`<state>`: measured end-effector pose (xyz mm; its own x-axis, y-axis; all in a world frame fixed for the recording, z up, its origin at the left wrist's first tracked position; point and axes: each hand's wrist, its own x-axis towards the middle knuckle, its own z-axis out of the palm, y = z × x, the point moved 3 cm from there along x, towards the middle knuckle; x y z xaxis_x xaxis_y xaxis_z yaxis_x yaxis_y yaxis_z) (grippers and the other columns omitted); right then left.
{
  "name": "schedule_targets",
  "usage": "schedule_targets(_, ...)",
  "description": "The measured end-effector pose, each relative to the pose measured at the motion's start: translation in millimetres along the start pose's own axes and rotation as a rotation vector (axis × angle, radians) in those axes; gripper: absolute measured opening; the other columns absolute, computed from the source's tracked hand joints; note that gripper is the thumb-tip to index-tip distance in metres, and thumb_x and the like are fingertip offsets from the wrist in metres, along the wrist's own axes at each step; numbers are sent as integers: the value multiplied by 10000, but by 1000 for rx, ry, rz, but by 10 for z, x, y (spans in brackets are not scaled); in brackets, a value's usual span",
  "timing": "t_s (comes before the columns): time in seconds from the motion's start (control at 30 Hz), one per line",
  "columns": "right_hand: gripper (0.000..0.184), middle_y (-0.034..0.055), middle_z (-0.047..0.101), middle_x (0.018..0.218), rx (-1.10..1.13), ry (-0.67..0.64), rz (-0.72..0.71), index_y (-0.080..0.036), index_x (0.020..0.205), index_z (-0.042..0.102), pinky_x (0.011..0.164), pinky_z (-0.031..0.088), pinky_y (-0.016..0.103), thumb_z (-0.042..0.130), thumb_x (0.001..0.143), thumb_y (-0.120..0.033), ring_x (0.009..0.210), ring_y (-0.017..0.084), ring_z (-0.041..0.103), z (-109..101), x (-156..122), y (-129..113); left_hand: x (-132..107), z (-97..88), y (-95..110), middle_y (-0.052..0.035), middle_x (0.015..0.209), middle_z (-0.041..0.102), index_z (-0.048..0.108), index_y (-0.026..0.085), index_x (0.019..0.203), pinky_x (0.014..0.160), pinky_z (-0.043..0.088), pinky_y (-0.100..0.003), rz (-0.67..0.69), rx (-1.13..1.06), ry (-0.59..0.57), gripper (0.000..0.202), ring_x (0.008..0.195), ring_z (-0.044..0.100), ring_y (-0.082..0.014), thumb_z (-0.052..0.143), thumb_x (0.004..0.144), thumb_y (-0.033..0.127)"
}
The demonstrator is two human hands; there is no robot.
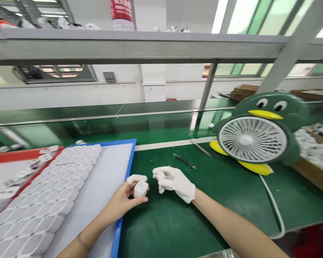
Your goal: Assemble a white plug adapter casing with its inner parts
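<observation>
My left hand is closed round a small white plastic cup-like housing with rounded square sides, its open hollow facing up toward me. A white cover wraps a finger of that hand. Just to the right, my right hand wears a white glove, its thumb and fingers pinched together. Whatever lies between those fingertips is too small to make out. The two hands are close but apart, above the green tabletop. Dark tweezers lie behind my right hand, and a silver pair rests farther back.
On the left, a blue-rimmed tray carries rows of similar white housings. Beside it, a red tray contains small parts. A green penguin-shaped fan stands at right, its cable trailing forward, near a cardboard box of white parts. A shelf spans overhead.
</observation>
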<state>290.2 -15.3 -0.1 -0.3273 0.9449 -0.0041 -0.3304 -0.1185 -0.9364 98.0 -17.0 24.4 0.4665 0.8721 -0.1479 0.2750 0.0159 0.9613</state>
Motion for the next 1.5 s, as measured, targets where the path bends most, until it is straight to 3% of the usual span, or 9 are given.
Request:
schedule_targets(0.33, 298, -15, 500, 778, -48, -37, -86, -172, 844, 617, 611, 475, 263, 777, 613, -273, 620, 86, 478, 41, -9, -125, 2, 11, 26, -59, 980, 677, 533, 224, 1079, 857, 501, -340, 47, 58, 101, 497, 944, 633, -240, 747, 670, 408)
schedule_targets(0.47, 404, -16, 487, 876, -50, -63, -111, -226, 1051, 592, 707, 456, 267, 733, 674, -188, 704, 82, 467, 81, -78, -90, -16, 25, 5, -46, 961, 658, 522, 210, 1099, 826, 496, -321, 85, 94, 59, 493, 894, 623, -212, 748, 687, 358)
schedule_targets(0.6, 372, 9, 515, 950, -198, 37, -126, -235, 1157, 580, 774, 469, 311, 620, 788, -207, 764, 109, 525, 89, -151, -52, -58, 41, -16, -15, 853, 617, 549, 220, 1145, 689, 477, -286, 197, 299, 102, 509, 716, 563, -164, 743, 710, 399)
schedule_targets(0.77, 588, 10, 611, 877, -274, 212, -31, -226, 1235, 491, 757, 488, 332, 731, 699, -213, 782, 152, 575, 81, -224, 2, -116, 92, -16, -12, 845, 617, 557, 236, 1188, 595, 442, -257, 279, 409, 122, 548, 643, 528, -144, 736, 713, 442)
schedule_targets(0.87, 380, 13, 627, 849, -219, 204, -42, -205, 1035, 581, 785, 497, 335, 738, 689, -210, 800, 160, 593, 101, -234, -5, -130, 100, -16, -18, 877, 645, 544, 232, 1196, 596, 460, -256, 277, 406, 152, 524, 703, 579, -164, 716, 741, 426)
schedule_targets(0.93, 353, 16, 631, 876, -199, 157, -80, -219, 1044, 588, 808, 502, 336, 711, 713, -209, 841, 167, 602, 116, -229, -22, -131, 101, -15, -30, 981, 661, 504, 239, 1235, 654, 487, -264, 285, 400, 155, 498, 810, 615, -182, 675, 790, 386)
schedule_targets(1.13, 457, 60, 592, 1155, -386, 175, -173, -275, 1248, 532, 862, 505, 365, 618, 803, -211, 962, 193, 608, 62, -266, 9, -131, 72, 6, -46, 1026, 653, 517, 230, 1226, 728, 497, -283, 364, 508, 222, 399, 849, 622, -182, 606, 849, 327)
schedule_targets(1.27, 626, 50, 596, 1193, -540, 198, -274, -351, 1383, 370, 867, 498, 372, 613, 830, -186, 1031, 209, 594, 64, -364, 47, -144, 93, 23, -64, 1069, 626, 491, 225, 1252, 721, 502, -273, 456, 528, 186, 412, 888, 611, -181, 596, 858, 285)
schedule_targets(1.5, 597, 51, 604, 1182, -725, 150, -485, -349, 1368, 383, 860, 503, 369, 575, 850, -124, 1016, 207, 601, 131, -441, 67, -183, 121, 52, -89, 1135, 608, 472, 224, 1278, 781, 522, -290, 526, 620, 193, 439, 976, 613, -204, 594, 859, 270)
